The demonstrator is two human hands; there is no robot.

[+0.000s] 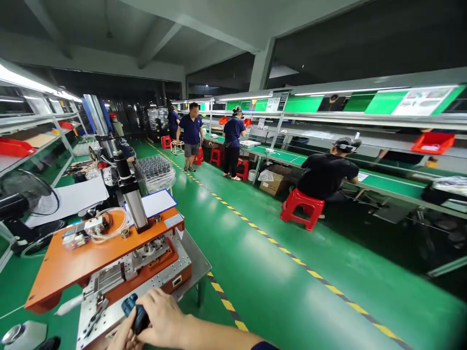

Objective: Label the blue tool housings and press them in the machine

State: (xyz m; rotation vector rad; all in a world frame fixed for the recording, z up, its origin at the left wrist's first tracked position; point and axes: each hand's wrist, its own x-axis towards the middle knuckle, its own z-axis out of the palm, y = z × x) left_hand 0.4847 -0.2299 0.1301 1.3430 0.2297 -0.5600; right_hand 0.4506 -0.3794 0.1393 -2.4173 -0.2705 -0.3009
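Note:
My right hand [164, 318] reaches in from the lower right and is closed around a small dark blue part [135, 313] at the front edge of a metal base plate [175, 265]. My left hand [122, 338] shows only partly at the bottom edge, touching the same part from below. Behind the hands stands an orange press fixture [73, 262] with a vertical metal cylinder [134, 206] and a coil of clear tubing [109, 223].
A black fan [25, 199] stands at the left. White sheets lie on the bench behind the fixture. A green aisle with a yellow-black line [277, 245] runs to the right. Several people work at benches; one sits on a red stool [302, 206].

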